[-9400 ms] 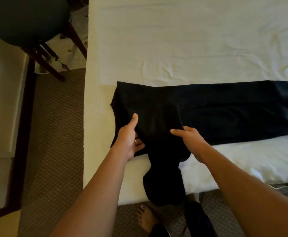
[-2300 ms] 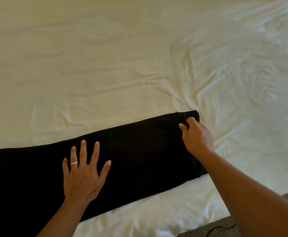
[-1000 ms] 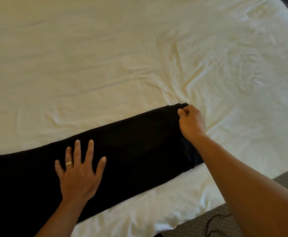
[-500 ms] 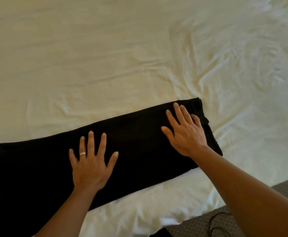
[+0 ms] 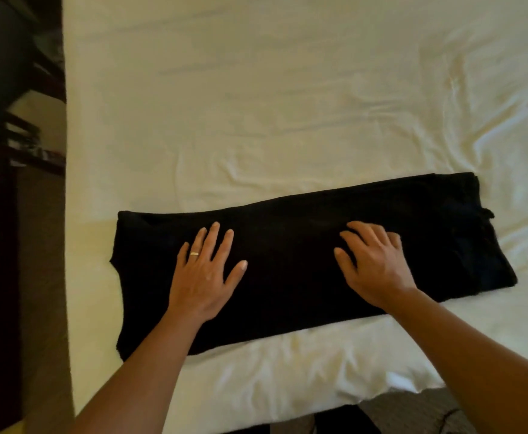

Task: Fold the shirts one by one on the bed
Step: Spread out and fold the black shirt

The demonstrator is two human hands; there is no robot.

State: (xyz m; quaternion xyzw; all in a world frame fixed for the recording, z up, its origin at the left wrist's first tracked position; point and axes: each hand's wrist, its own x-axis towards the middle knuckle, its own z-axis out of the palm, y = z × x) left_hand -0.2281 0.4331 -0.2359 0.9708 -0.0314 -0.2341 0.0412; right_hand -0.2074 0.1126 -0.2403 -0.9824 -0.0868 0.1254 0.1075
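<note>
Shirt (image 5: 303,264), black, lies folded lengthwise across lower centre of bed (image 5: 287,104). I see left hand (image 5: 204,274) and right hand (image 5: 373,264) flat on it, fingers spread.

Wide bare sheet (image 5: 287,104) beyond the shirt (image 5: 287,270); dark furniture (image 5: 5,89) left.
</note>
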